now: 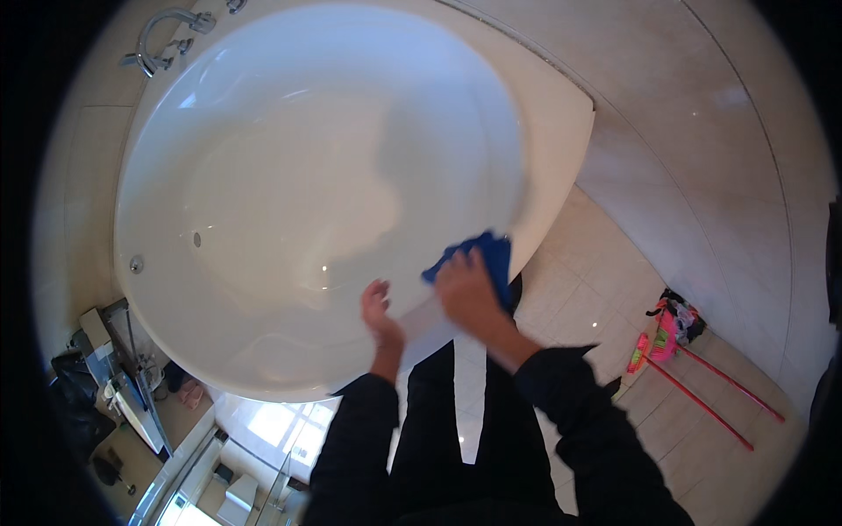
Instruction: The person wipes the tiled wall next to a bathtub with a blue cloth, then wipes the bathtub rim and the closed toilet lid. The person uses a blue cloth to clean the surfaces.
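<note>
Before me is a large white oval bathtub (296, 184) with a pale surround. My right hand (466, 289) grips a blue cloth (490, 253) at the tub's near right rim; part of the cloth hangs past the hand. To its left, my left hand (380, 312) is raised over the near side of the tub with its fingers apart and nothing in it. Whether the cloth touches the rim is not plain.
A chrome faucet (154, 39) stands at the upper left rim. On the tiled floor at right lie a red-handled broom (700, 401) and a pink dustpan (666, 336) beside a bag. Pink slippers (191, 393) and assorted items are at lower left.
</note>
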A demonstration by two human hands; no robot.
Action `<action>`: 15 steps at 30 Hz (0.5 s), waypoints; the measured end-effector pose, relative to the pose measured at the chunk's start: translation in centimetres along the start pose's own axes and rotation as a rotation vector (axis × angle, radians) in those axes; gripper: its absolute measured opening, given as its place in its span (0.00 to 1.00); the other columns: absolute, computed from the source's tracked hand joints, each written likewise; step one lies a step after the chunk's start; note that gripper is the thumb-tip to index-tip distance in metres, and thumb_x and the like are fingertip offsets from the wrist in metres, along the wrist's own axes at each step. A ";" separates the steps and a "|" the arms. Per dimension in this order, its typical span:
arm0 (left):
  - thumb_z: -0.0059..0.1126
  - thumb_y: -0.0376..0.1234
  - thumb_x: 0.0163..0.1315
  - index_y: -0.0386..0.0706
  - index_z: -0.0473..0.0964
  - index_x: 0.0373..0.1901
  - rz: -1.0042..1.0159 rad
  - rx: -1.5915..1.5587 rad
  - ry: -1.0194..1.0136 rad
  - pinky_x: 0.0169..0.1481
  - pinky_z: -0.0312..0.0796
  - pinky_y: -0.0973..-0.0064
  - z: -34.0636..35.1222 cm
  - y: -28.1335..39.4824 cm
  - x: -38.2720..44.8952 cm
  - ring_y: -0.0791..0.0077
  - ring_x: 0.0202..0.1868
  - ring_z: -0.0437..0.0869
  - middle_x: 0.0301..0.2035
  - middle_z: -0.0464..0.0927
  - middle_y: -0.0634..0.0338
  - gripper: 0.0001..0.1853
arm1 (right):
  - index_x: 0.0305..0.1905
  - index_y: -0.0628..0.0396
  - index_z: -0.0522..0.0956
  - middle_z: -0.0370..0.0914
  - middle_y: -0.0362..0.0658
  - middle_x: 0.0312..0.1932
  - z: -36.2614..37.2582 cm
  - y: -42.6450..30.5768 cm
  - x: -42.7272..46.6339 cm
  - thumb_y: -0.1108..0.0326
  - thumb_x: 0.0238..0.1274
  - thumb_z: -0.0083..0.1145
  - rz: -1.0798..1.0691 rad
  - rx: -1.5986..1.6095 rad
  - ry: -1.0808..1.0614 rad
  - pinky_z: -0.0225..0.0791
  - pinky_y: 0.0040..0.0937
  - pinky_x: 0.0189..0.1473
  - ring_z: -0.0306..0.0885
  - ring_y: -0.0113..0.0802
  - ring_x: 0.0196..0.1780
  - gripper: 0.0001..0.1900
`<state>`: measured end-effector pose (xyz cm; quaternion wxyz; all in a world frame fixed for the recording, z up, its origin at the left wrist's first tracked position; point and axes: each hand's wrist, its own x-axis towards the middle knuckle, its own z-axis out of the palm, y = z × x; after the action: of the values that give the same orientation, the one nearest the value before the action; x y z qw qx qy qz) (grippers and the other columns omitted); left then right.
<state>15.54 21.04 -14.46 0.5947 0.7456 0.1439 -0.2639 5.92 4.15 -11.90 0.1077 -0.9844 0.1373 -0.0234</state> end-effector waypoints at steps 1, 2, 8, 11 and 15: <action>0.47 0.43 0.70 0.43 0.77 0.59 0.012 0.013 0.023 0.63 0.64 0.62 -3.2 0.1 0.9 0.65 0.59 0.79 0.54 0.83 0.56 0.22 | 0.41 0.59 0.82 0.79 0.51 0.42 0.4 -3.9 -1.1 0.65 0.58 0.55 0.033 0.090 -0.002 0.59 0.63 0.69 0.74 0.50 0.55 0.11; 0.46 0.43 0.71 0.43 0.77 0.58 -0.014 0.047 0.069 0.63 0.65 0.62 -6.6 0.0 2.1 0.65 0.59 0.80 0.53 0.83 0.55 0.22 | 0.43 0.60 0.82 0.79 0.51 0.45 -0.3 -7.5 -1.9 0.67 0.60 0.57 0.008 0.220 -0.042 0.59 0.61 0.69 0.74 0.51 0.58 0.11; 0.40 0.47 0.74 0.42 0.79 0.54 0.017 0.273 0.026 0.55 0.72 0.64 -14.5 1.7 2.0 0.66 0.54 0.82 0.50 0.84 0.57 0.23 | 0.61 0.59 0.78 0.75 0.55 0.64 0.5 -15.1 -6.3 0.62 0.66 0.61 -0.082 0.499 -0.047 0.52 0.60 0.77 0.68 0.54 0.72 0.21; 0.39 0.47 0.74 0.41 0.79 0.53 -0.005 0.295 -0.069 0.55 0.73 0.65 -14.4 1.3 2.0 0.66 0.53 0.83 0.49 0.84 0.57 0.24 | 0.56 0.59 0.81 0.79 0.54 0.59 -0.3 -8.9 -5.0 0.62 0.65 0.61 0.117 0.349 0.017 0.54 0.62 0.76 0.71 0.54 0.70 0.19; 0.39 0.45 0.75 0.37 0.80 0.52 0.039 0.319 -0.227 0.56 0.74 0.64 -10.8 1.1 1.5 0.64 0.54 0.82 0.50 0.83 0.54 0.25 | 0.66 0.57 0.77 0.67 0.47 0.74 -1.8 0.5 -0.5 0.54 0.70 0.55 0.495 0.110 0.021 0.38 0.70 0.79 0.51 0.51 0.83 0.26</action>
<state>19.75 30.99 -12.72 0.4863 0.7986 0.0177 -0.3542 5.20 3.45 -10.21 0.1622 -0.9130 0.3740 -0.0140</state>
